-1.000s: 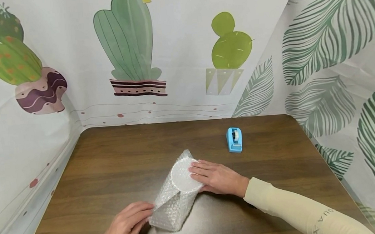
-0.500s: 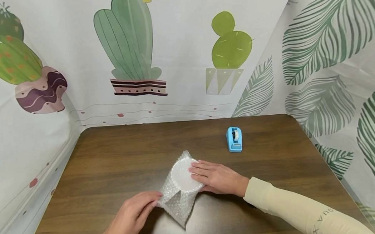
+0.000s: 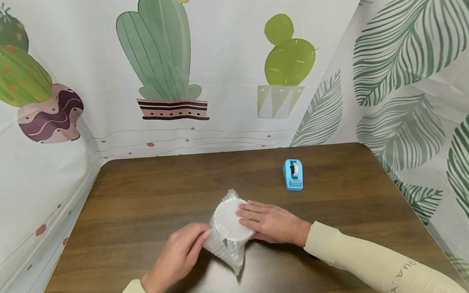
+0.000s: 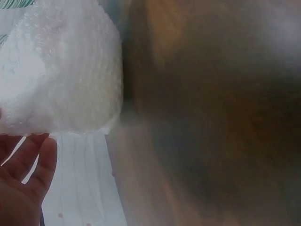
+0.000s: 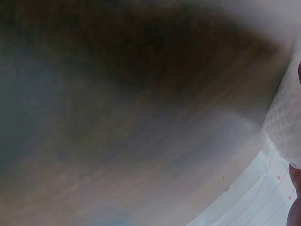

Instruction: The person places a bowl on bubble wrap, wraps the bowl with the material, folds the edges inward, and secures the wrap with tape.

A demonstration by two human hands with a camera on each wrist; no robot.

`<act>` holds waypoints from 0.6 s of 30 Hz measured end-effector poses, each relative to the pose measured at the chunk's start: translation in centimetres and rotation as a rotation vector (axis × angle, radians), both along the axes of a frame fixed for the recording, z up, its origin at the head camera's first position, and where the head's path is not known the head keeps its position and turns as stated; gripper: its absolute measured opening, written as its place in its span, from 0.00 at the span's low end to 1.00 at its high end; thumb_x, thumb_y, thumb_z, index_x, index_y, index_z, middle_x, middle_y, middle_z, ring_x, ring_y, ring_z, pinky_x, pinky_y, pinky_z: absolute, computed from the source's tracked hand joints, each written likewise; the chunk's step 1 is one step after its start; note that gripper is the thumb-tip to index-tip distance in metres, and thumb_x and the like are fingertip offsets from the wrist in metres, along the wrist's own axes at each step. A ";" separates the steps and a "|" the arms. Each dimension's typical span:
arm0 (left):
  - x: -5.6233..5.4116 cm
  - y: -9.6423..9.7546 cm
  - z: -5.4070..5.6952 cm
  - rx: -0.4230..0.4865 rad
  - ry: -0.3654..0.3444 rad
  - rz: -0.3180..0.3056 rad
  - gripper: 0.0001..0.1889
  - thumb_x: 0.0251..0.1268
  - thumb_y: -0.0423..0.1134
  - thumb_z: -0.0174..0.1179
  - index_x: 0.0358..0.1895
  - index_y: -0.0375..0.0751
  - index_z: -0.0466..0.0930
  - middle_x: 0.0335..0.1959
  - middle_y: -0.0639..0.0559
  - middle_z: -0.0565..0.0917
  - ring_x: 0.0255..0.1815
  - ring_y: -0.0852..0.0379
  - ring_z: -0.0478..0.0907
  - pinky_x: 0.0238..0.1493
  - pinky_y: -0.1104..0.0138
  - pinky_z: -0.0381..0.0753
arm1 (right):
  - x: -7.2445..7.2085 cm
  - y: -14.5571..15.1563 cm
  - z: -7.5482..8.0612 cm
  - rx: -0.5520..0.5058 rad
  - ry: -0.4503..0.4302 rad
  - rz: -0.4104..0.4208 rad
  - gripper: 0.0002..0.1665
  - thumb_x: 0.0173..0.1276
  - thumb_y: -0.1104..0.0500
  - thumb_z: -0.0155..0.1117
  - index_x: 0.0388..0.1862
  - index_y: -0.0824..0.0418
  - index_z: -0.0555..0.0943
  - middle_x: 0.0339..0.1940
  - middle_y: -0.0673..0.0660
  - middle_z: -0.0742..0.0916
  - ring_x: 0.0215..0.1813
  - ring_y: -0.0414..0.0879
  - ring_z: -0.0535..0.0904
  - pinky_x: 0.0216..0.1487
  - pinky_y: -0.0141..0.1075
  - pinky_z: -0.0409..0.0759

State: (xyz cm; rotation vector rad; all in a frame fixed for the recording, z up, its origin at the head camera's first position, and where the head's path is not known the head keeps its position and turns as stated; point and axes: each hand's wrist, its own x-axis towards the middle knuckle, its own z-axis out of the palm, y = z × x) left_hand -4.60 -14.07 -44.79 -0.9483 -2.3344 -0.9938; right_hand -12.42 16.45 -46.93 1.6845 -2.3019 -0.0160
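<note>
A round white-topped object (image 3: 232,220) stands in a sheet of bubble wrap (image 3: 230,253) near the table's front. Its kind is hidden by the wrap. At its left, my left hand (image 3: 180,248) pinches the edge of the wrap between thumb and fingers. In the left wrist view, the wrapped bundle (image 4: 70,70) fills the upper left, above the fingers of my left hand (image 4: 28,165). My right hand (image 3: 273,220) rests on the right side of the round top with its fingers straight. Only a sliver of the right hand shows in the right wrist view.
A light blue tape dispenser (image 3: 293,175) with a roll of tape stands towards the back right of the brown wooden table (image 3: 140,192). Behind the table hangs a white cloth (image 3: 230,75) printed with cacti and leaves.
My left hand has moved up and to the right, drawing the loose flap of bubble wrap closer around the round object. The right hand has stayed on the top.
</note>
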 end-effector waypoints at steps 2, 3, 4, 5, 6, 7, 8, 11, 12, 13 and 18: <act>-0.5 0.3 0.2 -0.011 -0.007 0.004 0.10 0.70 0.27 0.64 0.46 0.48 0.82 0.36 0.62 0.83 0.36 0.68 0.78 0.42 0.75 0.78 | 0.0 0.0 0.0 -0.001 0.001 0.002 0.31 0.68 0.46 0.75 0.66 0.57 0.83 0.71 0.55 0.83 0.76 0.49 0.77 0.77 0.43 0.73; -0.7 0.5 0.2 -0.014 -0.009 0.003 0.10 0.70 0.27 0.63 0.46 0.48 0.82 0.36 0.62 0.83 0.36 0.68 0.78 0.42 0.75 0.78 | 0.0 -0.1 0.0 -0.003 0.000 0.004 0.30 0.68 0.46 0.75 0.65 0.57 0.83 0.71 0.55 0.83 0.76 0.49 0.77 0.77 0.43 0.73; -0.9 0.7 0.3 -0.021 -0.012 0.005 0.10 0.71 0.28 0.63 0.46 0.48 0.81 0.35 0.62 0.83 0.35 0.69 0.77 0.41 0.75 0.77 | 0.0 -0.1 0.0 -0.005 -0.001 0.006 0.30 0.68 0.47 0.75 0.65 0.57 0.83 0.71 0.55 0.84 0.76 0.50 0.77 0.77 0.43 0.73; -1.2 0.9 0.4 -0.024 -0.012 0.005 0.09 0.72 0.28 0.62 0.46 0.48 0.81 0.35 0.61 0.82 0.34 0.69 0.76 0.40 0.75 0.77 | 0.0 -0.1 0.0 -0.007 -0.002 0.007 0.30 0.67 0.47 0.76 0.65 0.57 0.83 0.71 0.55 0.84 0.76 0.50 0.77 0.77 0.44 0.73; -1.4 1.1 0.5 -0.028 -0.024 0.009 0.09 0.72 0.28 0.62 0.46 0.48 0.81 0.34 0.62 0.82 0.34 0.69 0.75 0.39 0.76 0.76 | 0.0 -0.1 -0.1 -0.009 -0.002 0.009 0.30 0.67 0.47 0.76 0.65 0.57 0.84 0.71 0.55 0.84 0.75 0.50 0.77 0.77 0.44 0.73; -1.7 1.3 0.6 -0.032 -0.031 0.016 0.09 0.73 0.28 0.62 0.46 0.48 0.80 0.33 0.62 0.81 0.33 0.70 0.74 0.39 0.76 0.75 | 0.0 -0.1 -0.1 -0.009 0.000 0.010 0.30 0.67 0.48 0.76 0.65 0.57 0.84 0.71 0.55 0.84 0.75 0.50 0.78 0.77 0.44 0.73; -1.9 1.5 0.6 -0.035 -0.039 0.021 0.08 0.73 0.29 0.61 0.46 0.48 0.80 0.33 0.62 0.80 0.33 0.70 0.73 0.38 0.76 0.75 | 0.0 -0.1 -0.1 -0.010 0.002 0.011 0.31 0.66 0.48 0.77 0.65 0.57 0.84 0.71 0.55 0.84 0.75 0.50 0.78 0.76 0.44 0.73; -2.6 2.0 0.7 -0.046 -0.069 0.047 0.07 0.74 0.30 0.61 0.45 0.48 0.80 0.31 0.62 0.79 0.31 0.70 0.71 0.36 0.75 0.75 | 0.0 -0.1 -0.2 -0.011 0.019 0.013 0.31 0.65 0.48 0.78 0.65 0.57 0.84 0.70 0.55 0.84 0.75 0.50 0.78 0.76 0.43 0.73; -2.8 2.2 0.8 -0.054 -0.089 0.055 0.06 0.75 0.31 0.61 0.45 0.48 0.79 0.31 0.62 0.79 0.31 0.70 0.71 0.36 0.75 0.75 | 0.0 -0.1 -0.2 -0.012 0.026 0.014 0.30 0.65 0.49 0.78 0.64 0.57 0.84 0.70 0.55 0.85 0.75 0.50 0.78 0.77 0.43 0.73; -3.0 2.4 0.8 -0.064 -0.107 0.060 0.06 0.75 0.31 0.61 0.46 0.48 0.79 0.30 0.62 0.79 0.30 0.70 0.71 0.35 0.74 0.75 | 0.0 -0.2 -0.2 -0.012 0.031 0.016 0.30 0.65 0.49 0.78 0.64 0.57 0.84 0.70 0.55 0.85 0.75 0.50 0.78 0.77 0.43 0.73; -3.8 3.3 0.7 -0.135 -0.176 0.086 0.02 0.79 0.36 0.57 0.47 0.47 0.78 0.26 0.62 0.75 0.26 0.68 0.69 0.32 0.74 0.73 | -0.1 -0.3 -0.3 -0.016 0.053 0.025 0.30 0.64 0.49 0.79 0.63 0.56 0.85 0.68 0.54 0.86 0.74 0.49 0.79 0.76 0.43 0.74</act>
